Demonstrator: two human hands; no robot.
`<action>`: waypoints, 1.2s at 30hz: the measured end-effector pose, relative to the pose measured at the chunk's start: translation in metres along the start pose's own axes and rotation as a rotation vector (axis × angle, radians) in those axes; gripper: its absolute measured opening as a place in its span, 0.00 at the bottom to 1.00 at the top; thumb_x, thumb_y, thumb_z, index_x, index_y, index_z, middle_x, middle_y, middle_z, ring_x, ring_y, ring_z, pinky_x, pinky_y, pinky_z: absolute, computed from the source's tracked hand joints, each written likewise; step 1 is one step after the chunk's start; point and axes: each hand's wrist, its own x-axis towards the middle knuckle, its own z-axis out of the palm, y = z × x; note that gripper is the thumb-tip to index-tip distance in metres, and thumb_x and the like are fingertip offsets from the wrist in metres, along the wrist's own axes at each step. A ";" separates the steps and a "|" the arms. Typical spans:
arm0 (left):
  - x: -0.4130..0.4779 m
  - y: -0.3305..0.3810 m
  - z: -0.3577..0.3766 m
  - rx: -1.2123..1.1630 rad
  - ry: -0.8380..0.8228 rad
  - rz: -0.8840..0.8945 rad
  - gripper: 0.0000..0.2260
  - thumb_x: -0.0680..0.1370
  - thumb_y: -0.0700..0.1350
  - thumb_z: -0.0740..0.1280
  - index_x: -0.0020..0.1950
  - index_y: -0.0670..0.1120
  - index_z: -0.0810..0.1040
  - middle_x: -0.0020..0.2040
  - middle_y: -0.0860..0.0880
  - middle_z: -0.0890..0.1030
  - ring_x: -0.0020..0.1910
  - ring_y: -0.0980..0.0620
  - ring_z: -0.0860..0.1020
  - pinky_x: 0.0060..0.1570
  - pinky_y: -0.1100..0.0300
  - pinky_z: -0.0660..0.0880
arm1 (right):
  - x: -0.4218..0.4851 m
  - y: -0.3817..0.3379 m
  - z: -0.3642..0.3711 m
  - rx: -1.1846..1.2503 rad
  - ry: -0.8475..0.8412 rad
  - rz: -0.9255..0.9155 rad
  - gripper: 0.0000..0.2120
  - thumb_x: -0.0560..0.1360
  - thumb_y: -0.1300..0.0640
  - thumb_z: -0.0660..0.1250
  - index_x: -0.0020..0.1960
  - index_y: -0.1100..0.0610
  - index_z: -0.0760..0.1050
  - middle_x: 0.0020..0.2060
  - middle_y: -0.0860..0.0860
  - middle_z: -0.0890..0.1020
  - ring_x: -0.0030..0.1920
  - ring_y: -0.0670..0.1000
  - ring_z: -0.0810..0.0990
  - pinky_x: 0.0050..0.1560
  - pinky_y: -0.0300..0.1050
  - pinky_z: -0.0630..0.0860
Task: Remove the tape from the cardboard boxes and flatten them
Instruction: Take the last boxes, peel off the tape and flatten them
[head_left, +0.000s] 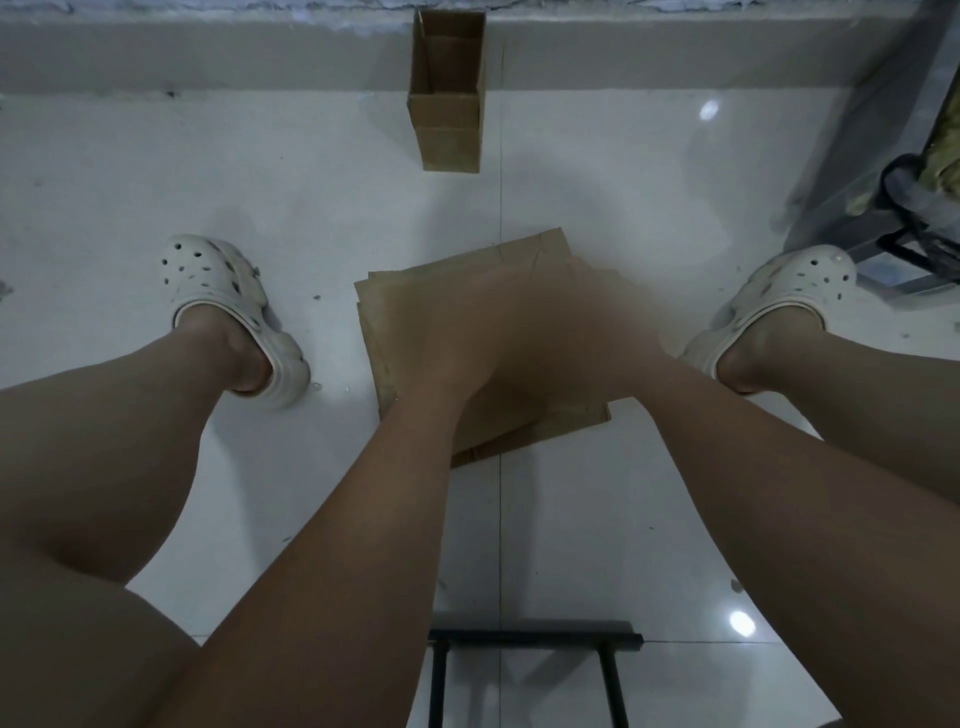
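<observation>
Open white tiled floor (311, 182) around flattened brown cardboard stack (402, 317), lying under blurred left hand (465, 338) and right hand (597, 327); grips unreadable.

We counted one open box (447, 104) standing upright, one pile of flattened boxes (410, 322), two white clogs (208, 275) (795, 291), one black frame (535, 638).
</observation>
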 end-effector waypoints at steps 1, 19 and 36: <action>0.000 0.001 0.001 0.113 -0.011 0.089 0.17 0.78 0.51 0.64 0.67 0.55 0.73 0.44 0.54 0.76 0.43 0.57 0.73 0.43 0.63 0.71 | 0.000 -0.001 0.000 -0.004 0.000 -0.001 0.54 0.58 0.29 0.66 0.76 0.47 0.48 0.70 0.52 0.63 0.72 0.56 0.59 0.73 0.58 0.47; 0.003 -0.003 -0.028 0.983 0.004 0.142 0.13 0.78 0.57 0.62 0.55 0.49 0.76 0.45 0.50 0.76 0.40 0.51 0.74 0.32 0.60 0.63 | -0.003 -0.049 0.005 -0.195 -0.057 -0.029 0.51 0.66 0.30 0.66 0.77 0.49 0.44 0.70 0.58 0.62 0.70 0.61 0.59 0.70 0.62 0.52; 0.019 -0.012 -0.045 0.732 -0.250 0.289 0.04 0.80 0.43 0.62 0.49 0.43 0.73 0.45 0.48 0.68 0.41 0.51 0.69 0.31 0.65 0.60 | -0.012 -0.054 0.004 -0.223 -0.098 -0.015 0.52 0.66 0.30 0.67 0.76 0.49 0.42 0.71 0.59 0.60 0.72 0.62 0.57 0.70 0.63 0.51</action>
